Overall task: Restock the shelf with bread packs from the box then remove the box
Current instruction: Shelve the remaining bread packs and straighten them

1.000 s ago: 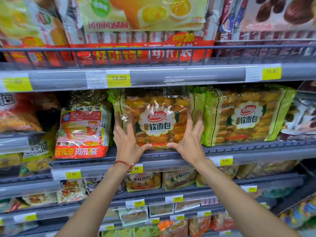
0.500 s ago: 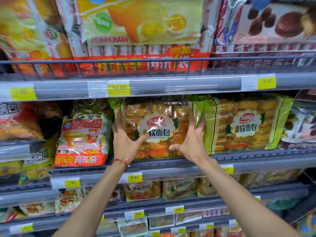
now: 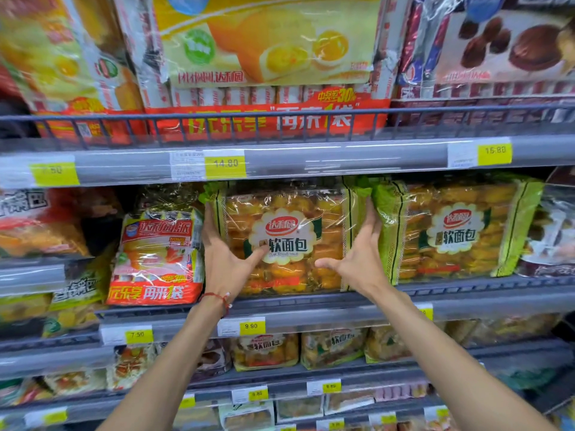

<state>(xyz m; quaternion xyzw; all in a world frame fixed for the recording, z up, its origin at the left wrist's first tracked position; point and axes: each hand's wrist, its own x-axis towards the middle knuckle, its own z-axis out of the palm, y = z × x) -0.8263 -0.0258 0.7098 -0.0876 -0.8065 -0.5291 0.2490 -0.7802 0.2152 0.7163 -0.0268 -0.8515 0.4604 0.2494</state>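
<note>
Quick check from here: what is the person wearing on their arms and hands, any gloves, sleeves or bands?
No gloves and no sleeves in view: both forearms are bare. The left hand has a thin red string bracelet at the wrist. The right hand wears nothing, no rings visible.

Price tag (image 3: 251,326): yellow, reads 9.90, six o'clock.
Red snack bag (image 3: 157,259): nine o'clock.
Chocolate cake pack (image 3: 510,45): two o'clock, top tier.

Bread pack (image 3: 287,241) now deeper on shelf (image 3: 311,301), both thumbs higher.
</note>
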